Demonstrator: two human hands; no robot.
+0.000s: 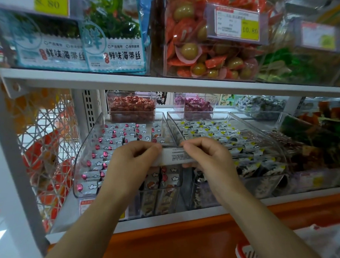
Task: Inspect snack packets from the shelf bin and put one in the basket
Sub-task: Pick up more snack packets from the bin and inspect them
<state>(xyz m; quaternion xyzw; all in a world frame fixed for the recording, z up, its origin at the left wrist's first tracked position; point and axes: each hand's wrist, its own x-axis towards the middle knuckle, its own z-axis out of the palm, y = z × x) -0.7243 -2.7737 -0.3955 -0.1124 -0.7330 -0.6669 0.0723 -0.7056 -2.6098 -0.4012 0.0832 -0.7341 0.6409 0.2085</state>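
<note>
At my far left a white wire mesh panel (47,144) closes off the side of the shelving, with orange shapes blurred behind it. Next to it sits the left clear bin (87,145), tilted toward me and filled with small white packets bearing pink dots and cloud shapes. My left hand (131,162) is raised in front of this bin, fingers curled over the left end of a long white snack packet (174,156), gripping it. The packet lies level between my two hands, its printed side with small dark text facing me, in front of the spot where the two bins meet and above their front walls. My right hand (208,159) grips the packet's right end, fingers bent over the top edge and the thumb underneath. Behind that hand the right clear bin (196,112) holds packets in black, white and yellow. Farther right stand bins of dark and green snacks, too blurred to read. Above everything runs the white shelf edge (167,84). At the bottom right, just beside my right forearm, the red-rimmed corner of the basket (244,256) shows, well apart from the packet.
</note>
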